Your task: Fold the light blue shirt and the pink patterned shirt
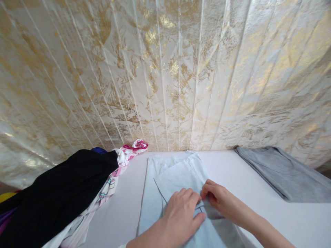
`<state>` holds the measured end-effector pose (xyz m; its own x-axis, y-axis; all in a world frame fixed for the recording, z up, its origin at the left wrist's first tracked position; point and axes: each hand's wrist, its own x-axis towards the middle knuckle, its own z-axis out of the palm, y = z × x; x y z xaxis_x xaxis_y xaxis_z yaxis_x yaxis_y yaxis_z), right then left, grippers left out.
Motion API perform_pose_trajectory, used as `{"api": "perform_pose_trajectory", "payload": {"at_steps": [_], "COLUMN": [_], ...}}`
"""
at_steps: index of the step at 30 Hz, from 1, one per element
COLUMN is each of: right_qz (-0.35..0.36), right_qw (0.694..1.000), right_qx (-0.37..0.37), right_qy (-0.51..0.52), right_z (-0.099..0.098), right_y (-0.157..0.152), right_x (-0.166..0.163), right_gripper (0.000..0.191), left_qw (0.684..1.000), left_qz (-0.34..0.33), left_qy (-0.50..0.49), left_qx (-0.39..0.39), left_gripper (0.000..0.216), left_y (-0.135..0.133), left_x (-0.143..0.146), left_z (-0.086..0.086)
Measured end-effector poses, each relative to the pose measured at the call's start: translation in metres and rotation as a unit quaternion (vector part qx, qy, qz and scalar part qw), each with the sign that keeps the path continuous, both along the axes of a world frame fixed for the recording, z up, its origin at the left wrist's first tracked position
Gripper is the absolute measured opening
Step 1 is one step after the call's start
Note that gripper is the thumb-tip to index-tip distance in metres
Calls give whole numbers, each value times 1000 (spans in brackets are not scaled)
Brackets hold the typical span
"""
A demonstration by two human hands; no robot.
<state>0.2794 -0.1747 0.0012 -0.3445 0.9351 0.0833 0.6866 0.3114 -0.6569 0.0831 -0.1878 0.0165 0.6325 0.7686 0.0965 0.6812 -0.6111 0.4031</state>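
A pale blue garment (178,172) lies flat on the white table (258,186), partly folded, reaching back to the wall. My left hand (181,213) rests palm down on it, fingers together and flat. Beside it, my right hand (214,198) pinches a fold of the same cloth between thumb and fingertips. The two hands nearly touch at the garment's middle.
A heap of clothes fills the left side: a black garment (59,196) on top, a white and pink patterned one (124,155) under it. A folded grey garment (284,172) lies at the right back. A gold-marbled panelled wall (165,69) stands close behind the table.
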Motion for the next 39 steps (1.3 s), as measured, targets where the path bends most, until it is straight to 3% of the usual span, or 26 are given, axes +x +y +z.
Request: {"api": "perform_pose_trajectory", "payload": {"at_steps": [4, 8, 13, 17, 19, 22, 27, 29, 32, 36, 39], "right_qz": [-42, -48, -17, 9, -11, -45, -53, -50, -32, 13, 32], "right_qw": [999, 994, 990, 986, 986, 987, 994, 996, 998, 999, 998], "right_qx": [-3, 69, 139, 156, 165, 149, 78, 63, 42, 16, 11], "right_qy": [17, 63, 3, -56, -36, 23, 55, 48, 25, -24, -55], "right_z": [10, 15, -8, -26, -24, -13, 1, 7, 18, 29, 29], "right_y": [3, 5, 19, 39, 48, 53, 44, 35, 19, 3, -1], "right_x": [7, -3, -16, -11, -7, -4, -7, -8, -12, -25, -33], "right_gripper": [26, 30, 47, 51, 49, 42, 26, 26, 26, 30, 34], "left_qw": [998, 992, 981, 981, 983, 988, 999, 999, 1000, 986, 972], "left_qz": [-64, -110, -146, -139, -138, -139, -33, -23, -3, 129, 196], "left_qy": [12, 56, 68, 67, 68, 50, 26, 26, 27, 96, 121], "left_qx": [16, 37, 108, 117, 100, 51, -23, -22, 6, 42, 38], "left_gripper": [53, 68, 64, 60, 51, 51, 26, 18, 23, 28, 18], "left_y": [-9, -12, -14, -14, -13, -12, -8, -2, 17, 53, 71], "left_x": [-2, -3, 0, 3, 2, -4, -15, -19, -30, -56, -74], "left_z": [-6, -17, -33, -45, -43, -28, 9, 17, 22, 23, 19]}}
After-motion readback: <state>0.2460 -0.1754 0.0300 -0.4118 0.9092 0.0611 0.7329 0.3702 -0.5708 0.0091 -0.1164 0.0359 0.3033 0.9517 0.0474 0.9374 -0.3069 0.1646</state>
